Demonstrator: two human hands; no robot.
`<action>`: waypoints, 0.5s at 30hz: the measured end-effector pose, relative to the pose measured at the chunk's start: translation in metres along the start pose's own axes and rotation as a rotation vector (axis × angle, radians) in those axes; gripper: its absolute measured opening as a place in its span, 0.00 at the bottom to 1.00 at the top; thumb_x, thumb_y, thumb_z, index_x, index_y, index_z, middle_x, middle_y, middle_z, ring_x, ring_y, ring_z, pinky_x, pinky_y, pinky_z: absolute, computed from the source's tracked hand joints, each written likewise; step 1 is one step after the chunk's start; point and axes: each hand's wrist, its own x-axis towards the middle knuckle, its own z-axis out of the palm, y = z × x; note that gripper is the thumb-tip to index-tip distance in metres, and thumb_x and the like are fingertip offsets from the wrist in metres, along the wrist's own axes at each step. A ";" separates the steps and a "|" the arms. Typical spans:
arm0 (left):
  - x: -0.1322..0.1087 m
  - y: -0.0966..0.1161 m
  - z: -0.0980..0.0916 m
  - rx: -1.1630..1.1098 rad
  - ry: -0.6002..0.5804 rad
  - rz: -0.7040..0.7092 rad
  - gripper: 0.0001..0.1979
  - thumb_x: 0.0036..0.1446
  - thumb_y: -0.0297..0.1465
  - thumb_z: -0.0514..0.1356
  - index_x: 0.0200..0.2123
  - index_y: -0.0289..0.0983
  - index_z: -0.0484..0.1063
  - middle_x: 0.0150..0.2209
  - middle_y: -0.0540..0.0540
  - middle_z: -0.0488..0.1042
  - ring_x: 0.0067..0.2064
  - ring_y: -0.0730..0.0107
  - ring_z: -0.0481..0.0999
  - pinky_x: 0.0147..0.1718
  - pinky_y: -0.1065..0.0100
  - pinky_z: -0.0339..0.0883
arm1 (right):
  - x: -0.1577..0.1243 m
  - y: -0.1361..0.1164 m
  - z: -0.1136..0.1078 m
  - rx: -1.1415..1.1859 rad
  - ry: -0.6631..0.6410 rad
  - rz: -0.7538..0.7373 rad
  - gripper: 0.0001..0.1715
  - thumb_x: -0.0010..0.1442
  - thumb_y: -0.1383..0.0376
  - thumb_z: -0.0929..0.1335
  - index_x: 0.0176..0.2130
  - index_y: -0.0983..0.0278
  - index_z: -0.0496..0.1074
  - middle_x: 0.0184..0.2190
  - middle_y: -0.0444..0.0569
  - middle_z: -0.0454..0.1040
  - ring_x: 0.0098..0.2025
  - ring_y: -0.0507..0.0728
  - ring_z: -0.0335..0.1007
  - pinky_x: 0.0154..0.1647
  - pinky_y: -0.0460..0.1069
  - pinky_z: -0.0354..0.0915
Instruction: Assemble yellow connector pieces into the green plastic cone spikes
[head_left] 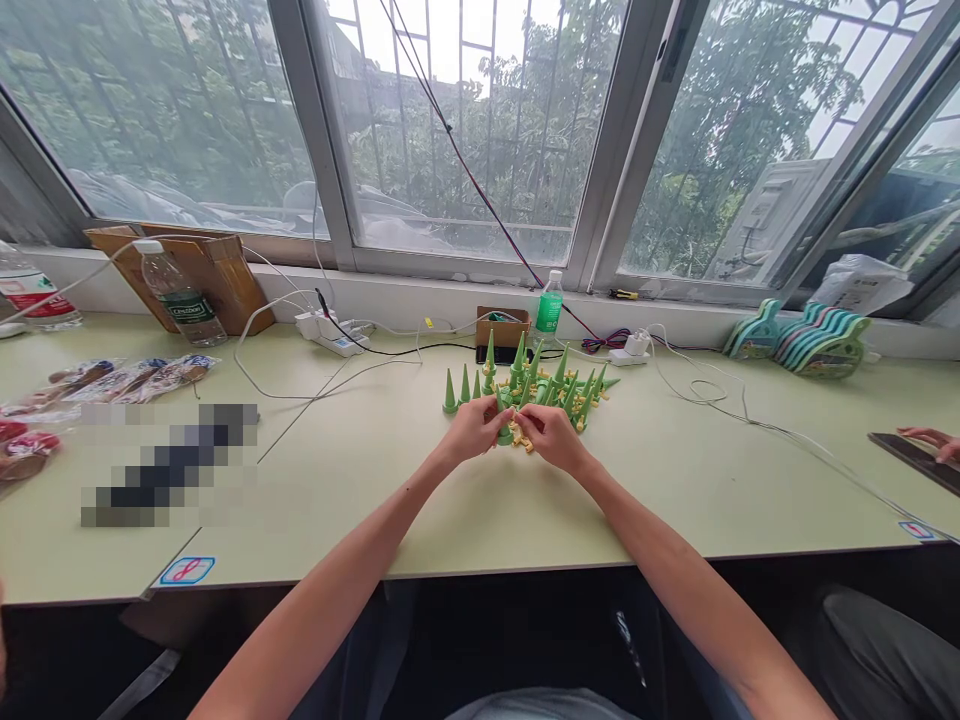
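Observation:
My left hand (475,428) and my right hand (553,436) meet above the table, fingertips pinched close together. Whatever small piece sits between the fingertips is too small to make out. Just under the fingers are a green cone-shaped piece (505,436) and small yellow pieces (523,440). Behind both hands stands a cluster of upright green cones (519,362) with round bases, mixed with more yellow pieces. A few separate green cones (450,392) stand just beyond my left hand.
A small cardboard box (501,326) and a green-labelled bottle (550,304) stand behind the cones. White cables (705,395) cross the table on both sides. Wrapped packets (150,380) lie left; teal hanger-like pieces (817,340) stand right. Another person's hand (934,440) rests at far right.

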 end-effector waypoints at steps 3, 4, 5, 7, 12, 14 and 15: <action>0.000 -0.001 0.000 0.003 -0.013 -0.007 0.21 0.56 0.47 0.55 0.23 0.39 0.54 0.13 0.56 0.60 0.15 0.75 0.64 0.15 0.73 0.55 | 0.000 0.000 0.000 0.004 0.002 0.006 0.21 0.65 0.54 0.60 0.28 0.64 0.69 0.19 0.42 0.62 0.21 0.50 0.52 0.23 0.45 0.52; 0.000 0.000 0.000 0.007 -0.015 -0.010 0.20 0.56 0.47 0.56 0.23 0.39 0.55 0.13 0.56 0.60 0.15 0.75 0.64 0.16 0.73 0.55 | 0.000 0.000 0.000 0.002 0.004 0.008 0.21 0.65 0.54 0.60 0.28 0.64 0.69 0.19 0.42 0.62 0.21 0.50 0.52 0.24 0.45 0.52; -0.001 0.000 0.000 0.012 -0.016 -0.012 0.20 0.56 0.46 0.56 0.23 0.39 0.55 0.12 0.56 0.60 0.15 0.75 0.63 0.16 0.73 0.55 | 0.000 0.000 0.000 0.000 0.006 0.009 0.21 0.65 0.54 0.60 0.28 0.64 0.69 0.19 0.42 0.62 0.21 0.50 0.53 0.24 0.45 0.52; -0.001 0.000 0.001 0.017 -0.017 -0.014 0.20 0.56 0.46 0.56 0.23 0.39 0.56 0.12 0.56 0.60 0.15 0.76 0.63 0.16 0.73 0.54 | 0.000 0.000 0.000 -0.001 0.011 0.010 0.21 0.65 0.54 0.60 0.29 0.64 0.70 0.19 0.42 0.63 0.21 0.50 0.53 0.24 0.45 0.53; -0.002 0.000 0.002 0.005 -0.011 -0.003 0.20 0.56 0.46 0.56 0.23 0.39 0.56 0.11 0.56 0.60 0.15 0.76 0.62 0.17 0.73 0.56 | 0.000 0.002 0.001 0.018 0.015 0.022 0.21 0.65 0.54 0.60 0.29 0.64 0.70 0.19 0.42 0.64 0.21 0.50 0.54 0.24 0.45 0.54; -0.002 -0.001 0.003 -0.002 -0.007 0.002 0.20 0.56 0.46 0.57 0.23 0.39 0.55 0.11 0.56 0.60 0.15 0.76 0.62 0.17 0.73 0.56 | 0.000 0.004 0.002 0.031 0.014 0.032 0.20 0.65 0.55 0.60 0.29 0.64 0.69 0.19 0.42 0.64 0.21 0.50 0.55 0.24 0.45 0.54; -0.002 -0.002 0.003 -0.006 -0.004 0.005 0.20 0.56 0.46 0.57 0.23 0.39 0.55 0.11 0.57 0.60 0.15 0.77 0.61 0.17 0.73 0.55 | 0.000 0.005 0.002 0.038 0.013 0.035 0.20 0.65 0.55 0.60 0.29 0.64 0.69 0.19 0.42 0.64 0.21 0.50 0.55 0.24 0.45 0.54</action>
